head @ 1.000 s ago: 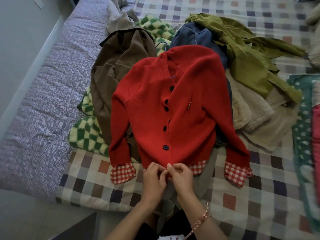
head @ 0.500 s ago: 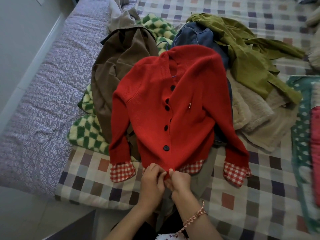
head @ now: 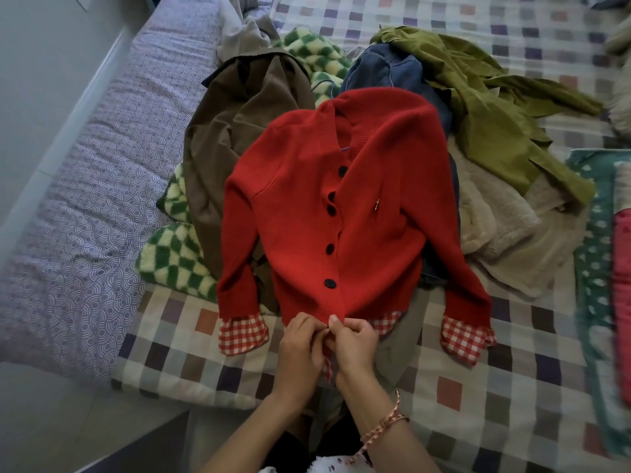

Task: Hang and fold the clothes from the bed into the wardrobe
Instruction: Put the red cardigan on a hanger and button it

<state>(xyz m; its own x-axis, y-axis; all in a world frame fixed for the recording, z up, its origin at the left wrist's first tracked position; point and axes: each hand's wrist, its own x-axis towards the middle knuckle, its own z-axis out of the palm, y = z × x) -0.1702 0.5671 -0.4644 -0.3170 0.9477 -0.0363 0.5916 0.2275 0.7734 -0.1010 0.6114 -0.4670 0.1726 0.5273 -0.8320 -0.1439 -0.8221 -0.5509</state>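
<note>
Red cardigan point(head: 341, 216) lies face-up on the clothes pile point(head: 232, 138), long axis running straight away from the hands; left hand point(head: 300, 346) and right hand point(head: 355, 343), touching, equally near, both pinch its hem just off the pile.

No legible text, labels or nos. on anything here.

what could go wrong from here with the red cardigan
The left hand and right hand both pinch the hem of the red cardigan, which lies on a lumpy clothes pile. Its button edge is wavy, so tugging may skew it. The small pin on its chest might snag.
</note>
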